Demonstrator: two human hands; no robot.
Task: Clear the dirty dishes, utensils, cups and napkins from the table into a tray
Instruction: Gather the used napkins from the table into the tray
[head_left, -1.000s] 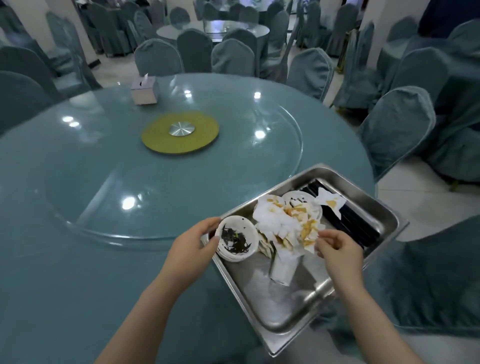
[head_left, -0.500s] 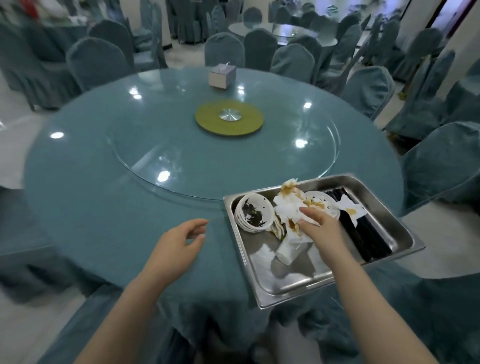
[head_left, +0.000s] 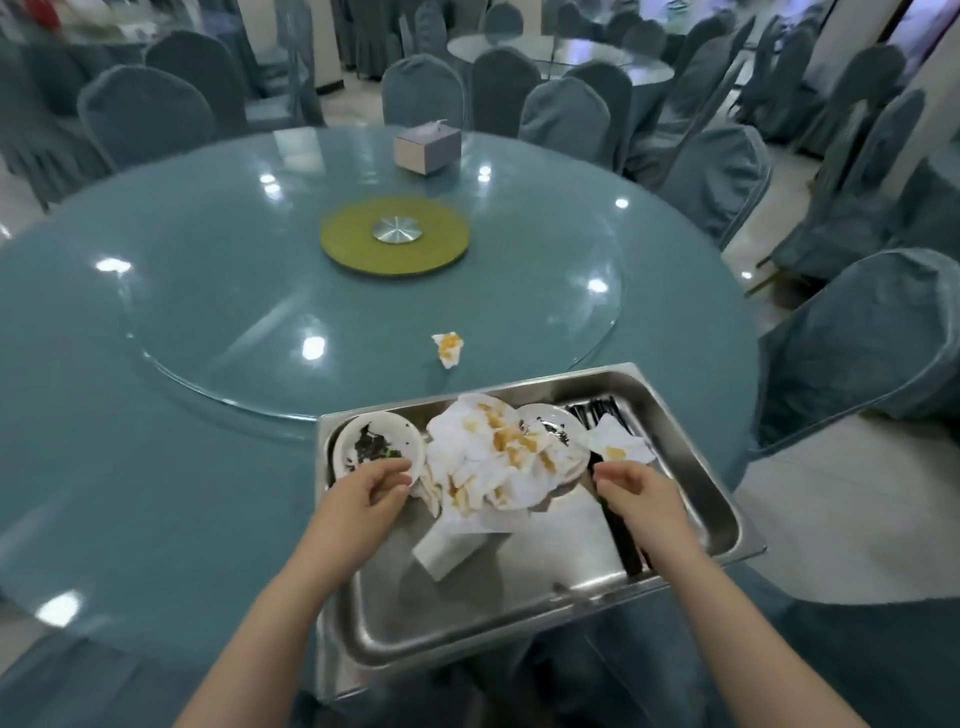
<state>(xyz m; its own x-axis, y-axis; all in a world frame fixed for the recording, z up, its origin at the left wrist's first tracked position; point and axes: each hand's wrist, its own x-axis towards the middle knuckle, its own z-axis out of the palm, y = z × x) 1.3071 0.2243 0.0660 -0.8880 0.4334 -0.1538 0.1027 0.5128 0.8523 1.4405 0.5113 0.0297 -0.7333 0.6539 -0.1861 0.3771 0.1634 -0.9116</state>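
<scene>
Steel tray (head_left: 691, 467): sits at the 6 o'clock edge of the round tabletop (head_left: 156, 441), its near end overhanging the cloth.
Tray load: stack of small bowls (head_left: 379, 448) with dark scraps at the far-left corner; heap of stained napkins (head_left: 498, 457) in the middle; black chopsticks (head_left: 626, 540) along the right side; one white cup (head_left: 449, 552) lying on its side.
Left hand (head_left: 358, 501): fingers curled on the near rim of the bowl stack.
Right hand (head_left: 636, 491): fingers curled, tips close together; whether they pinch anything I cannot tell.
Left to clear: one soiled napkin (head_left: 448, 349) on the glass turntable (head_left: 234, 312), at 12 o'clock from the tray.
Risk: the overhanging tray may tip if pressed at its near end, spilling everything.
Risk: reaching across could brush the loose napkin heap over the rim.
</scene>
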